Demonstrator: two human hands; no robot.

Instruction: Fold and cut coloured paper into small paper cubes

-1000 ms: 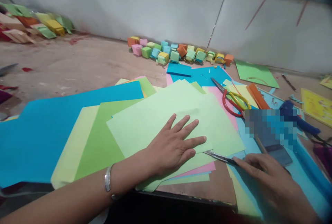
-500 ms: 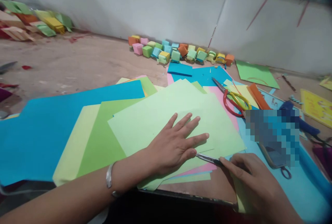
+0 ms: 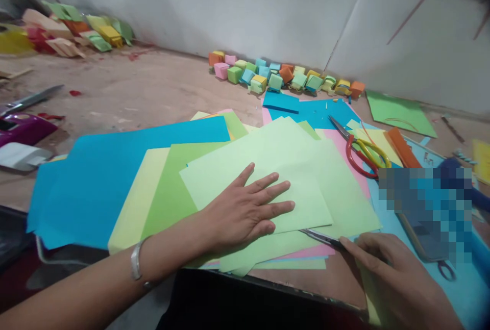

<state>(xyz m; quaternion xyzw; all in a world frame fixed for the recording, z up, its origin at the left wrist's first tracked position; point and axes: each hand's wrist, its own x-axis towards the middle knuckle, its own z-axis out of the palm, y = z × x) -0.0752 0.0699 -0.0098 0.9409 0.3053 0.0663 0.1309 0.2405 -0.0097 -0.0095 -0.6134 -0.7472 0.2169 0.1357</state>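
My left hand (image 3: 245, 212) lies flat on a pale green sheet of paper (image 3: 275, 151), its fingers spread. My right hand (image 3: 394, 269) grips a cutter knife (image 3: 321, 237) with a slim silver front; its handle is mostly hidden in my fingers. The knife's tip meets the lower edge of the top sheet, just right of my left thumb, and seems to reach under it. More pale green paper (image 3: 356, 207) lies beneath. Beside my right hand are scissors (image 3: 363, 154) with red and yellow handles.
Blue sheets (image 3: 103, 187) and green sheets (image 3: 164, 202) spread left. Several small paper boxes (image 3: 275, 82) line the wall. A partly blurred-out phone (image 3: 424, 253) lies right. A white charger (image 3: 23, 156) and scissor-like blades (image 3: 34, 100) lie far left. The table's front edge (image 3: 306, 294) runs below.
The view has swung left. My left hand has shifted left on the paper, and the top sheet's lower edge now shows as one long line. The knife stays in my right hand.
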